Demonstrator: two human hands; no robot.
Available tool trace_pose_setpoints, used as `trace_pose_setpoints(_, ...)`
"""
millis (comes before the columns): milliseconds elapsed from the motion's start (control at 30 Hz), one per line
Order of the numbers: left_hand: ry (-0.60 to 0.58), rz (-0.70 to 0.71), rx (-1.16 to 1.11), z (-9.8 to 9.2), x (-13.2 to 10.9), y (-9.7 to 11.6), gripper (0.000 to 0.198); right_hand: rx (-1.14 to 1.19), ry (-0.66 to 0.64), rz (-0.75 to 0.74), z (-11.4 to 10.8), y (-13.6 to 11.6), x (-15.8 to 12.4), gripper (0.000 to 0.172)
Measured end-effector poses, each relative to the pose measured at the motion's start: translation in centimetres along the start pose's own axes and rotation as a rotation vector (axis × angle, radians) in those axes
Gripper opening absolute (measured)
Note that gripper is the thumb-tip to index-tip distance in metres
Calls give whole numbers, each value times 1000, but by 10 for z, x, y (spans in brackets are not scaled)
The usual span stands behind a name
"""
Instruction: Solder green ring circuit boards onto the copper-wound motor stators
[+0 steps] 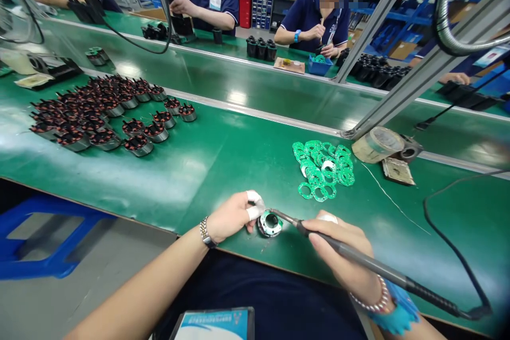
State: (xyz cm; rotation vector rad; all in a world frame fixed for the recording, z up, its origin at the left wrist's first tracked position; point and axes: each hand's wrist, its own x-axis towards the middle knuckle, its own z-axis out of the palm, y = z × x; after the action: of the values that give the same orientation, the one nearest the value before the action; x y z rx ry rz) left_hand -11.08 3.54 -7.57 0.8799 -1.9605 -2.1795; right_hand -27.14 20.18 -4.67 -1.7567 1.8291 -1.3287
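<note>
My left hand [232, 217], with white wraps on its fingertips, grips a small round motor stator [270, 224] topped by a green ring circuit board. My right hand [334, 255] is closed around the dark handle of a soldering iron [358, 257]. The iron's thin metal tip reaches the edge of the stator's ring and appears to touch it. Part of the stator is hidden by my left fingers. A loose pile of green ring circuit boards [323, 170] lies on the green bench mat [239, 170] beyond my hands.
Rows of copper-wound stators [91, 117] stand at the left of the mat. A tape roll [376, 144] and a thin wire [392, 201] lie to the right. The iron's black cable [450, 234] curves across the mat. Metal uprights [418, 74] rise behind; co-workers [314, 21] sit across the bench.
</note>
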Motion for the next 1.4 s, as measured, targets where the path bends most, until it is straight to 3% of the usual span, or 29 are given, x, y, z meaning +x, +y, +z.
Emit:
trace_pose_setpoints(167, -2, -6, 13, -1, 1, -2, 21, 43, -16, 40, 2, 0, -1, 19)
trace_pose_setpoints(400, 10, -18, 8, 0, 1, -1, 21, 37, -33, -40, 0, -5, 3, 19)
trace_pose_setpoints(633, 11, -24, 0, 1, 2, 2, 20, -64, 75, -65, 0, 2, 6, 23)
trace_pose_setpoints(700, 9, -24, -10, 1, 3, 1, 20, -38, 29, -82, 6, 6, 13, 21)
trace_pose_setpoints(833, 23, -41, -44, -2, 0, -1, 22, 7, -225, -103, 23, 12, 28, 33)
trace_pose_setpoints(933, 121, 10, 9, -10, -13, -7, 20, 0, -294, -59, 31, 15, 29, 38)
trace_pose_setpoints(1000, 162, 65, 110, -14, -24, -12, 17, -11, -276, -25, 33, 16, 26, 37)
trace_pose_setpoints(1100, 127, 75, 188, -12, -36, -16, 13, -37, -219, 1, 36, 14, 19, 36)
trace_pose_setpoints(1267, 162, 13, -56, 5, -32, -14, 16, -92, -132, -3, 40, 10, 11, 34)
trace_pose_setpoints(1400, 122, -42, -194, 13, -22, -11, 20, -87, -113, -86, 39, 8, 18, 30)
